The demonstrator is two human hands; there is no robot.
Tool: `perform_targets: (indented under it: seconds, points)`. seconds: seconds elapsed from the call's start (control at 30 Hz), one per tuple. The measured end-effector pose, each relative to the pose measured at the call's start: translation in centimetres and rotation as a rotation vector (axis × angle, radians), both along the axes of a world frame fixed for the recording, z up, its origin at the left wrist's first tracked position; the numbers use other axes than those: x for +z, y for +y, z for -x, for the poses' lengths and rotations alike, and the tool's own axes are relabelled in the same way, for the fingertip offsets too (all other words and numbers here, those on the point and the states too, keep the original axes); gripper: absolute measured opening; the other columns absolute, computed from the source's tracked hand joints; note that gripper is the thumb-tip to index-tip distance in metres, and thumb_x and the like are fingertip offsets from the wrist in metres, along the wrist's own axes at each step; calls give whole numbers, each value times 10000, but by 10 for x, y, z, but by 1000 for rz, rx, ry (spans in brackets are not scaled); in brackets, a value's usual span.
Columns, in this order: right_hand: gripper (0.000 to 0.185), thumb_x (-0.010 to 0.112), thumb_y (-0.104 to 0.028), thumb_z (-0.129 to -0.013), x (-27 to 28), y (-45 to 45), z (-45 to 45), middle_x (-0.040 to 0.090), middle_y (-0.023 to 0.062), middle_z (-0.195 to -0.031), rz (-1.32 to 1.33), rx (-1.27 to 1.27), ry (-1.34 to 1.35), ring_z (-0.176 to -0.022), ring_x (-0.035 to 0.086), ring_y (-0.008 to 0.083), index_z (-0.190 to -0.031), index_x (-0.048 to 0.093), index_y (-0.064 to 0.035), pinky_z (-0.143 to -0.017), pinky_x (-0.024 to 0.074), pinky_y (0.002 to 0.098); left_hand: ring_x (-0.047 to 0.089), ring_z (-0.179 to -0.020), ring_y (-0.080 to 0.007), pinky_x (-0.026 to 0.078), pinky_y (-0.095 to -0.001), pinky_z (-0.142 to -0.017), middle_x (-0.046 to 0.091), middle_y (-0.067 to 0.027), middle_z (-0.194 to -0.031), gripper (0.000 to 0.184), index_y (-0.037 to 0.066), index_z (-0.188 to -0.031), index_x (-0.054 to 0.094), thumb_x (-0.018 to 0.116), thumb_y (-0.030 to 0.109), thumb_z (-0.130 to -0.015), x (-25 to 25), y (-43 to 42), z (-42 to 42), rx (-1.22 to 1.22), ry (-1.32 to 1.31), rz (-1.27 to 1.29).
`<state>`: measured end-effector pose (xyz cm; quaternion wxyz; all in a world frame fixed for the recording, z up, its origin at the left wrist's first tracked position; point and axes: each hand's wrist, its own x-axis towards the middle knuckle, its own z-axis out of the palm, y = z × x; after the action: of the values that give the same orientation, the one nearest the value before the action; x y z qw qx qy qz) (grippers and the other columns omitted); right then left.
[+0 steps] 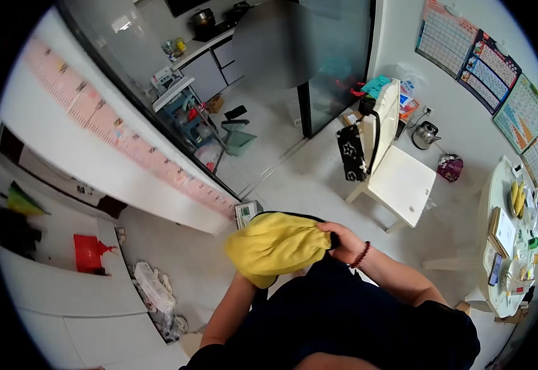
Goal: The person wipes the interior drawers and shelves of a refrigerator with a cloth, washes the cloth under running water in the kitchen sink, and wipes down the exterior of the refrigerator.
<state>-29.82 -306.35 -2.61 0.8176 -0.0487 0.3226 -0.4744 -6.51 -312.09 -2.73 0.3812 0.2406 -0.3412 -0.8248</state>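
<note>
A soft yellow fabric piece [275,243] with a dark edge is bunched up in front of my body. Whether it is a garment, a hat or a bag I cannot tell. My right hand [343,242], with a dark red bead bracelet [360,255] at the wrist, is closed on the dark edge at its right end. On the other side my left forearm [227,311] reaches up to the fabric. The left hand itself is hidden under or inside it, so its fingers do not show.
A white chair [401,185] with a black star-patterned bag [351,153] stands ahead right. Beyond it are a kettle [425,135] and a purple bag [450,167] on the floor. A round table [494,296] is at right, a white cabinet [96,302] at left.
</note>
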Motion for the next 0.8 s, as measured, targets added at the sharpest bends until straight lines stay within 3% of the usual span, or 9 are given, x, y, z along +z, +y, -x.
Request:
perform_targets:
  seconds: [0.17,0.3,0.43,0.57,0.7,0.77,0.8]
  points:
    - [298,594,-208,-892,-2,-131,32,643,77,-1120,-46,-108,7,-1061,608,201,-1139,589,-41,-940,477,353,534,-1157,-313,430,-459,-986,535,-171,-1272,546,19,-1288,466,512,417,-916,-9,-160,54,-145,3,13]
    - [222,591,-207,-887,-38,-265,53,653,57,-1028,20,-61,22,-957,621,181,-1050,609,-57,-877,486,347,538,-1150,-313,436,-456,-980,538,-172,-1263,537,21,-1288,461,507,410,-921,-5,-290,72,-122,-15,-9]
    - [207,610,-247,-876,-13,-413,61,645,22,-966,96,35,72,-917,608,161,-1008,620,-88,-797,489,317,542,-1143,-312,442,-452,-974,541,-172,-1254,528,22,-1288,455,503,403,-926,15,-414,69,-9,-2,-31]
    - [266,598,-305,-889,48,-531,67,592,8,-1027,119,91,246,-966,571,135,-1071,576,-111,-811,466,292,546,-1135,-312,449,-449,-968,543,-173,-1245,518,23,-1288,450,498,396,-931,20,-521,74,42,39,-64]
    - [419,578,-334,-908,36,-629,74,538,7,-1108,372,102,268,-1023,497,95,-1230,484,-83,-865,425,257,549,-1128,-311,455,-446,-963,546,-173,-1236,509,24,-1288,445,494,389,-936,5,-628,101,-30,78,-106]
    - [417,559,-301,-927,38,-673,72,519,14,-1130,496,112,388,-1036,475,87,-1255,457,-64,-890,408,248,551,-1124,-311,458,-444,-960,548,-174,-1231,504,25,-1288,442,491,385,-939,-6,-686,116,-91,103,-126]
    - [383,565,-215,-929,26,-700,69,516,22,-1149,657,67,507,-1058,470,91,-1259,451,-56,-926,396,254,552,-1122,-311,460,-443,-958,549,-174,-1229,502,25,-1288,440,490,384,-940,-10,-715,121,-120,113,-133]
